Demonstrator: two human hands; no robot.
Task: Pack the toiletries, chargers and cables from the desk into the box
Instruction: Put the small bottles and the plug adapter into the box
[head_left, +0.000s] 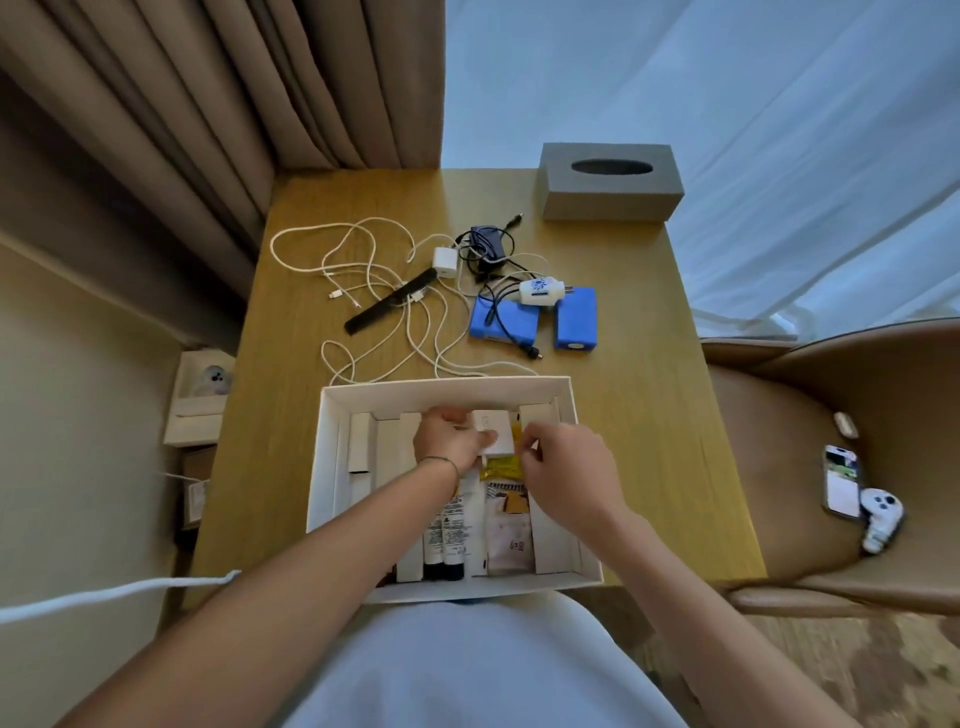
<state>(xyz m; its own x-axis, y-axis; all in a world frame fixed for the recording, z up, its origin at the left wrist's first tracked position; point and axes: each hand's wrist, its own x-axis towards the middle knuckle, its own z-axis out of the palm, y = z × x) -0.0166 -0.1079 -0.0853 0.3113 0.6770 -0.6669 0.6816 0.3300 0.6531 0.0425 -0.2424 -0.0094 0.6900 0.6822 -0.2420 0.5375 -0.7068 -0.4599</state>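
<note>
An open white box (332, 457) sits at the desk's near edge, holding white cartons, dark tubes (444, 540) and sachets. Both hands are inside it. My left hand (449, 439) and my right hand (569, 467) together grip a small white carton (493, 431) over a yellow packet (501, 465). Farther back on the desk lie tangled white cables (363, 270), a black comb (392, 306), a white charger plug (445, 260), a black adapter with cord (488, 244), a white-and-blue charger (540, 292) and two blue battery packs (574, 317).
A grey tissue box (610, 182) stands at the desk's far right corner. To the right is a tan chair (779, 467) holding a phone (841, 488) and a white controller (880, 519). Curtains hang behind the desk. A white rope (114, 595) crosses at the left.
</note>
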